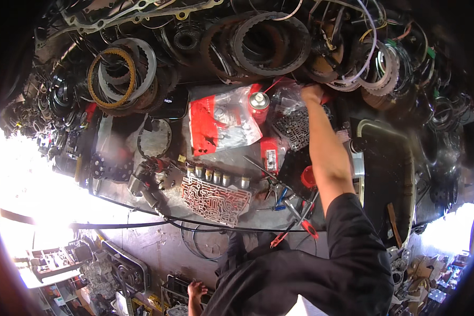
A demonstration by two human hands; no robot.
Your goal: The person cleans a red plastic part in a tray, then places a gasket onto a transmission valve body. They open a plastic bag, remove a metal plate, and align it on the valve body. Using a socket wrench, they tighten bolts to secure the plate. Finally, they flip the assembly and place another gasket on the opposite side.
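Note:
My right arm stretches across the workbench, and my right hand [313, 94] is at its far side, beside a clear plastic bag [287, 97] and something red. Its fingers are too small and shadowed to make out. Just short of that hand lies a grey metal valve body [295, 129] with maze-like channels. My left hand [196, 289] hangs low by my side, away from the bench, fingers apart and holding nothing. Nearer me on the bench is another valve body [216, 200], with several silver cylinders along its far edge. A red spray can [258, 107] stands upright behind it.
A red and white plastic package [221, 124] lies beside the can. To the left is an air tool [145, 181]; red-handled pliers [306, 226] lie near the front edge. Toothed rings [271, 45] hang along the back. A black pan [387, 174] sits at the right.

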